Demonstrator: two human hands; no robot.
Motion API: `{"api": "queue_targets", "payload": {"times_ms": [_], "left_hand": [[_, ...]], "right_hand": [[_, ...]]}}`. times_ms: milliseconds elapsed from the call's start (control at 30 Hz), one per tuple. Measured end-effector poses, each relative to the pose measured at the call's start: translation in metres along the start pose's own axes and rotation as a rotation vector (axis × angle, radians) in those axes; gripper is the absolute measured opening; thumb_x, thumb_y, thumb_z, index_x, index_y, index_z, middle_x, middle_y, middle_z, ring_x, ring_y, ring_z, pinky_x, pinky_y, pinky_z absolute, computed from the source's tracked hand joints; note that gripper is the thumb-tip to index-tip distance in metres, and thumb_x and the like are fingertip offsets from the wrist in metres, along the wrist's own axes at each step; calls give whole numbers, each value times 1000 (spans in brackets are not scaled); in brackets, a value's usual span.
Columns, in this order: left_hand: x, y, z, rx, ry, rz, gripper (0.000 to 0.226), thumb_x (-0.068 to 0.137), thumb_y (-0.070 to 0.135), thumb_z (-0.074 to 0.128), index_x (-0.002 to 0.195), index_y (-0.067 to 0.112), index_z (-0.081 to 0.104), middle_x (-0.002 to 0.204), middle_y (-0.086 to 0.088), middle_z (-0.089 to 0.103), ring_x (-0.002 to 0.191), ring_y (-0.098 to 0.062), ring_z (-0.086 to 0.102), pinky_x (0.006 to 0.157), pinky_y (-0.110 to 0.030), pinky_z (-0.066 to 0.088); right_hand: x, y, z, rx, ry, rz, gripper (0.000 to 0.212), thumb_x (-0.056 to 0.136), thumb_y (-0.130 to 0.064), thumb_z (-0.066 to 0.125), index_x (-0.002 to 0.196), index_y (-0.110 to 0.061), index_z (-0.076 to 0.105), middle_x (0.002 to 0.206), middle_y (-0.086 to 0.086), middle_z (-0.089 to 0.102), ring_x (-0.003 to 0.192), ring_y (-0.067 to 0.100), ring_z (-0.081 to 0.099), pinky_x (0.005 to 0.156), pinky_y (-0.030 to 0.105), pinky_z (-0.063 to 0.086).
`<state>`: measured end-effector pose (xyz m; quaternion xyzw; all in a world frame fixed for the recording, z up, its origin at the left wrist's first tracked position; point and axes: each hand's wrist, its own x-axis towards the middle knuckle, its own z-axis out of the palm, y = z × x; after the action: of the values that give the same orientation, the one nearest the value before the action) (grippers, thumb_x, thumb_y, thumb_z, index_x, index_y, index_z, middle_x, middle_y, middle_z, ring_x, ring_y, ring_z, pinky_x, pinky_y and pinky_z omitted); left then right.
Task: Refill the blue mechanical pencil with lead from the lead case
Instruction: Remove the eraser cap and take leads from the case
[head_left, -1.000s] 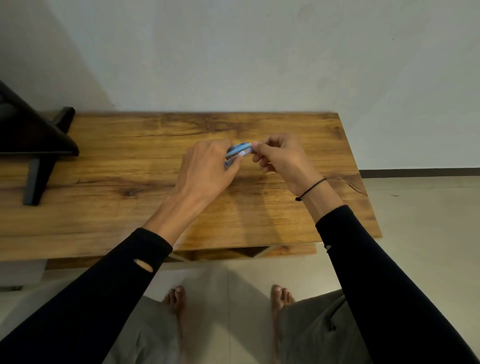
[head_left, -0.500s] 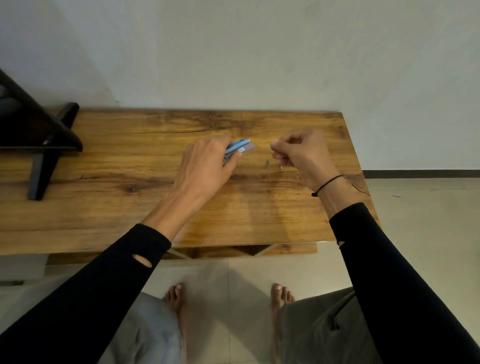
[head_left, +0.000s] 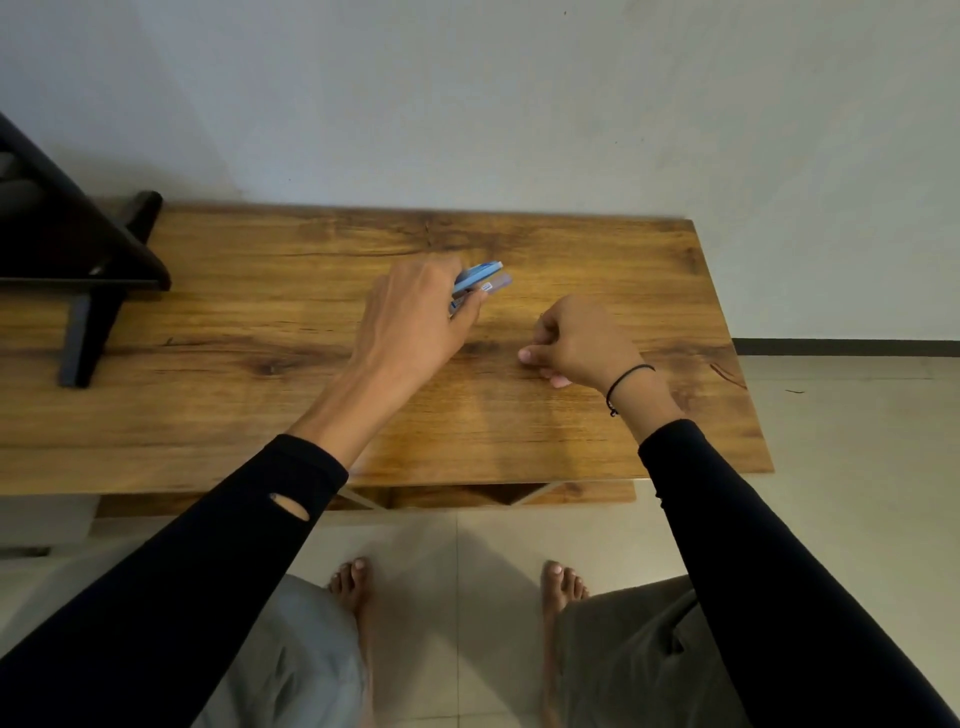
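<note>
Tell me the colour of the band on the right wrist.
Black; the band shows clearly in the head view.

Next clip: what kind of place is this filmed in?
Probably a room in a home: a low wooden table against a plain white wall, tiled floor, and the person's bare feet.

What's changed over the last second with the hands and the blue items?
The right hand pulled away from the blue items in the left hand, moving right and then down toward the near side of the table, fingers pinched shut; whatever it may hold is too small to see. The left hand kept its grip on the blue lead case and what looks like the pencil, barely shifting.
</note>
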<state>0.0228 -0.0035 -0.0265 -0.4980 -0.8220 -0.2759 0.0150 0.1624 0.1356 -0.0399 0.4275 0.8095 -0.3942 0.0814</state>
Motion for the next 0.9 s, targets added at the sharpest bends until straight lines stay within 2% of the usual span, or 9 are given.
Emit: {"api": "queue_targets", "payload": {"times_ms": [100, 200, 267, 333, 433, 500, 567, 667, 900], "left_hand": [[0, 0, 0, -10, -2, -9, 25, 102, 34, 71, 86, 16, 65, 72, 5, 57, 62, -17, 50, 56, -30, 31], [0, 0, -1, -35, -19, -19, 26, 102, 37, 70, 91, 13, 71, 76, 2, 65, 66, -20, 56, 60, -33, 39], [2, 0, -3, -68, -16, -24, 28, 101, 40, 70, 93, 13, 74, 77, 0, 71, 66, -21, 61, 60, -34, 42], [4, 3, -6, -119, -10, -5, 30, 101, 42, 71, 93, 14, 76, 77, 0, 73, 65, -20, 63, 59, -35, 45], [5, 12, -13, -215, -4, 94, 26, 100, 38, 72, 101, 13, 79, 86, -1, 78, 72, -21, 69, 68, -43, 56], [4, 19, -16, -248, 30, 178, 22, 99, 31, 74, 104, 10, 80, 92, -4, 79, 78, -26, 72, 71, -46, 58], [3, 26, -18, -212, 38, 262, 20, 100, 26, 74, 105, 8, 80, 94, -5, 76, 79, -26, 71, 69, -48, 58], [2, 31, -20, -208, 13, 349, 18, 99, 20, 74, 113, 11, 81, 103, -6, 74, 85, -26, 71, 71, -49, 60], [6, 28, -22, -282, 47, 322, 17, 99, 17, 78, 112, 8, 81, 101, -7, 73, 85, -20, 69, 75, -39, 59]], "right_hand": [[-1, 0, 0, -94, 43, 10, 38, 94, -16, 80, 66, -13, 54, 69, 11, 70, 72, 26, 72, 76, 41, 63], [2, 5, -4, 38, 150, -28, 34, 102, -23, 70, 72, -9, 63, 53, -5, 66, 43, 3, 60, 48, 23, 48], [6, 5, -5, 364, 287, -12, 39, 107, -32, 61, 79, -6, 68, 59, -2, 66, 41, 3, 56, 49, 24, 45], [8, 0, -6, 888, 310, 37, 44, 111, -38, 52, 88, -4, 68, 71, 8, 70, 55, 13, 64, 56, 29, 54], [2, -12, -2, 1676, 134, 16, 57, 113, -48, 38, 111, 2, 65, 106, 25, 74, 93, 31, 74, 85, 39, 63], [-2, -19, 2, 1928, 30, -65, 71, 111, -57, 29, 129, 5, 59, 128, 33, 69, 115, 40, 70, 107, 47, 56], [-6, -30, 4, 2041, -15, -150, 82, 109, -64, 24, 140, 5, 53, 136, 37, 63, 127, 45, 65, 115, 53, 49], [-10, -41, 3, 2122, -10, -200, 90, 106, -71, 22, 149, 3, 47, 141, 39, 60, 134, 47, 61, 110, 53, 53], [-8, -47, 0, 2208, 5, -240, 95, 101, -77, 25, 149, 3, 47, 126, 38, 65, 107, 45, 71, 96, 51, 59]]}}
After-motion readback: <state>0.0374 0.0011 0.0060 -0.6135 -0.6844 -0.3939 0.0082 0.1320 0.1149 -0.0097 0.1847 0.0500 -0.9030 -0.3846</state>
